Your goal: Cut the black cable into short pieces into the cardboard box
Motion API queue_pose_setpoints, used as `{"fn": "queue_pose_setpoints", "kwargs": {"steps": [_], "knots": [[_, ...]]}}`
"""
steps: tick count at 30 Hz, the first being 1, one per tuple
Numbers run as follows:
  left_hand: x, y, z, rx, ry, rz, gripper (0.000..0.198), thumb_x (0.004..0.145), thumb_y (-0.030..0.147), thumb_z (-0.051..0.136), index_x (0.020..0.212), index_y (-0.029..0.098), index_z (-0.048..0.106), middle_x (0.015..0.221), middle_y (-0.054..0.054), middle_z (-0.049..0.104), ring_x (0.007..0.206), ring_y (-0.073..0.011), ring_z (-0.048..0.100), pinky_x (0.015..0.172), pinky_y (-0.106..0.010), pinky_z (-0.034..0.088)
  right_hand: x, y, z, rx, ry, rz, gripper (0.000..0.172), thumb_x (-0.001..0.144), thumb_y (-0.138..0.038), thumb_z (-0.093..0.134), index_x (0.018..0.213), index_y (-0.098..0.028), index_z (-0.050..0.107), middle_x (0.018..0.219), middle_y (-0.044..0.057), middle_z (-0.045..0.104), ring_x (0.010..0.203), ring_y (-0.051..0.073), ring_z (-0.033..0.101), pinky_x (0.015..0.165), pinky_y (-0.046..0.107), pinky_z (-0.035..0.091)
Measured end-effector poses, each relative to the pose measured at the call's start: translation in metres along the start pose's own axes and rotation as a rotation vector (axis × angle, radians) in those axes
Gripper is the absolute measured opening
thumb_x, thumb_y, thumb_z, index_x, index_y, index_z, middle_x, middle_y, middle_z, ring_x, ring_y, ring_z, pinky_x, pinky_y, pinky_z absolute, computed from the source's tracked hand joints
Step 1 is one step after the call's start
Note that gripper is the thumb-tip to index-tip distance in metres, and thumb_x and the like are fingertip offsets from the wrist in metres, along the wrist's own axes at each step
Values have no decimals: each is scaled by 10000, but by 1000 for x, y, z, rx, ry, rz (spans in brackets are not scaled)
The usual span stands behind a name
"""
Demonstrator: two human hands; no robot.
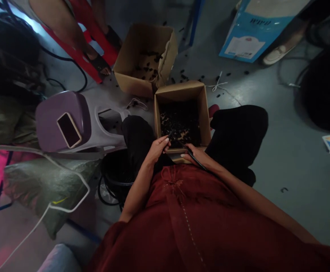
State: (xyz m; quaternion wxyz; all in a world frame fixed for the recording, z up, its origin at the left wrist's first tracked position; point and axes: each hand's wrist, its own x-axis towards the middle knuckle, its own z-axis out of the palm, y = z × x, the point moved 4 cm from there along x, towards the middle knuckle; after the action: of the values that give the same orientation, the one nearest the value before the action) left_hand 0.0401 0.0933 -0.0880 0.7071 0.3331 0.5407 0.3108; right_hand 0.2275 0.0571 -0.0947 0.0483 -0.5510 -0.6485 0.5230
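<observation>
Between my knees stands an open cardboard box [205, 119], its bottom covered with small black pieces [182, 117]. My left hand [158, 148] is over its near left corner, thumb and fingers pinched on a small black piece [170, 135]. To the right, my right hand [196, 155] is closed around a slim black tool [193, 155] that slants from the box toward my lap. Its tip points at the black pieces; whether it is a knife or another tool, I cannot tell. The two hands are apart.
Another cardboard box [135, 87], holding a few black pieces, touches the far side. A phone [68, 130] lies on a purple stool [47, 130] at left. A black bucket [116, 166] is by my left leg. Another person's hand [99, 63] is at upper left. Black bits litter the floor.
</observation>
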Motion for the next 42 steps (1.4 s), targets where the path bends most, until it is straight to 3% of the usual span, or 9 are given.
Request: {"fn": "queue_pose_setpoints", "kwargs": {"steps": [14,24,31,42], "knots": [[3,-1,9,168,1,-23,388,765,435,579,981,113,607,691,13,538,471,-29,393,414,-175,263,4,-1,-3,0,-22,-49,552,842,-450,511,1274,-117,421,1176,147,572,1028,251,570,815,302,434],[7,-3,13,417,-68,21,305,833,395,489,692,131,549,513,38,438,450,-50,357,441,-182,265,8,6,3,35,-55,-65,556,851,-465,499,1265,-104,415,1174,151,566,1027,241,560,845,315,434],[7,-3,13,557,-94,87,306,853,375,434,689,137,534,511,44,419,485,-59,370,497,-185,300,8,9,4,-26,-18,-67,452,869,-411,476,1211,-116,460,1115,140,589,985,234,571,818,305,429],[11,-12,11,445,-108,-24,274,840,392,443,766,140,520,596,39,447,444,-37,369,397,-158,260,17,21,9,-177,11,-114,309,798,-189,471,1105,-156,484,961,91,626,849,190,578,708,242,379]]}}
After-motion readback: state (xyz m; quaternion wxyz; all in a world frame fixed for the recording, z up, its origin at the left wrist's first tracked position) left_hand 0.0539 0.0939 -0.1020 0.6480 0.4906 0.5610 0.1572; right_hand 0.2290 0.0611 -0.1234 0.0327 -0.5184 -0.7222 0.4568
